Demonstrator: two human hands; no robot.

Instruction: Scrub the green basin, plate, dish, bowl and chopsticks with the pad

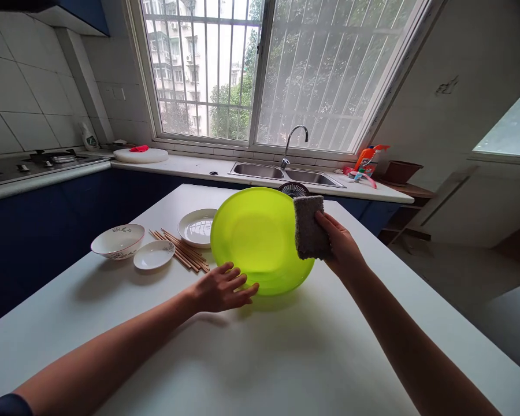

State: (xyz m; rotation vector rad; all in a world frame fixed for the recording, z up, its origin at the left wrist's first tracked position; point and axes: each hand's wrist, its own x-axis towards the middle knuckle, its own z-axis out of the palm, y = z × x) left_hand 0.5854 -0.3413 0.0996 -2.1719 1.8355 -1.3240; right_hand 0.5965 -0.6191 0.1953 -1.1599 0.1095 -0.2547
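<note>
The basin (pixel 255 240) sits toward the table's (pixel 286 364) far edge; the right hand (pixel 340 245) clasps a cloth (pixel 308 228), the left hand (pixel 222 289) spreads wide.

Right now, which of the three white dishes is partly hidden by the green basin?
The larger white plate behind the chopsticks; the floral bowl and small saucer show clear of the basin.
</note>
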